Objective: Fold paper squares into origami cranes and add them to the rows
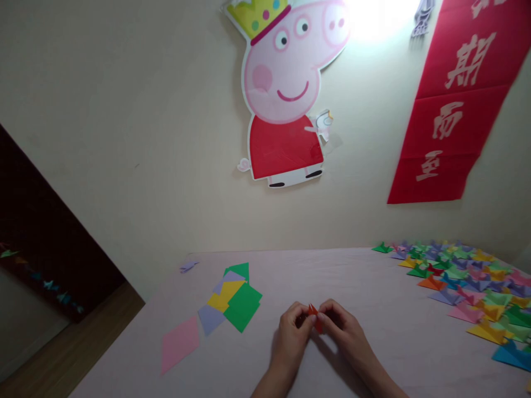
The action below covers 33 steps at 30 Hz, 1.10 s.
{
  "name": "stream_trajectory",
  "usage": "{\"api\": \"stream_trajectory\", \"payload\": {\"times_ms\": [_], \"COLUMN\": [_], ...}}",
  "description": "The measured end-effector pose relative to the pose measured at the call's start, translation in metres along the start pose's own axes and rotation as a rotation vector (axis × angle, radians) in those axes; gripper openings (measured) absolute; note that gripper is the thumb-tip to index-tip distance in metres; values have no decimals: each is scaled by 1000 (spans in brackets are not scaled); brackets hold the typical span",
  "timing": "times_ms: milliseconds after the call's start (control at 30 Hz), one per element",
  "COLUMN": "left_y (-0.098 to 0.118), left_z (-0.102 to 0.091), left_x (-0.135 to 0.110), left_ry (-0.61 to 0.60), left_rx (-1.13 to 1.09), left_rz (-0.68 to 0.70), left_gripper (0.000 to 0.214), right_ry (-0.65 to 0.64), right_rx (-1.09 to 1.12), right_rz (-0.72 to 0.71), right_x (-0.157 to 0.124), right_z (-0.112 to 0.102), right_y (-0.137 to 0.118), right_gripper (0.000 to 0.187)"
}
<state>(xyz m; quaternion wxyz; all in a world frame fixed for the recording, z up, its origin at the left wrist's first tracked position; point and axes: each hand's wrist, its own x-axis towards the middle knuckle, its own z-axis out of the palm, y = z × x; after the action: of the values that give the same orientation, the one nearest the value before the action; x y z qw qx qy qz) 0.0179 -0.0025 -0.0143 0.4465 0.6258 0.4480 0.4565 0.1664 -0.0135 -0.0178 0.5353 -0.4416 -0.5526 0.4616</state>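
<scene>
Orange-red, pointed folded paper [318, 326] sat midway between left hand [295, 327] and right hand [341, 327], both pinching it; I saw its long axis point away, slightly leftward.

The thumbs and fingers of the left hand [289, 334] and right hand [347, 334] hide much of the red paper [319, 327], so its folds cannot be made out. Both forearms [271, 381] run off the bottom edge, as does the table [136, 359]. The top edge cuts the pig's crown [259, 17], banner [450, 135] and ornament [423, 19]. At right, rows of folded papers [487, 331] are cropped; the farthest look too small to tell apart. Overlapping sheets [243, 309] partly cover one another. Shapes [48, 285] at far left are blurred.
</scene>
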Motion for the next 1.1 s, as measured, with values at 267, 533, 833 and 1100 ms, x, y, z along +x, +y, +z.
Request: {"api": "stream_trajectory", "payload": {"times_ms": [267,533,833,1100], "left_y": [0,2,3,-4], "left_z": [-3,-3,-3,-3], "left_x": [2,4,3,2], "left_ry": [-27,-18,-28,-9], "left_rx": [-7,-85,-61,117], "left_rz": [11,6,13,39], "left_gripper": [22,24,24,19], "right_ry": [9,-2,-1,-41], "right_rx": [-46,-24,-3,-251], "right_rz": [-7,-5,3,-45], "right_x": [-1,-2,-1,-3], "right_z": [-1,0,-2,3], "right_y": [-5,-8,-5,-1], "right_gripper": [39,39,37,36]}}
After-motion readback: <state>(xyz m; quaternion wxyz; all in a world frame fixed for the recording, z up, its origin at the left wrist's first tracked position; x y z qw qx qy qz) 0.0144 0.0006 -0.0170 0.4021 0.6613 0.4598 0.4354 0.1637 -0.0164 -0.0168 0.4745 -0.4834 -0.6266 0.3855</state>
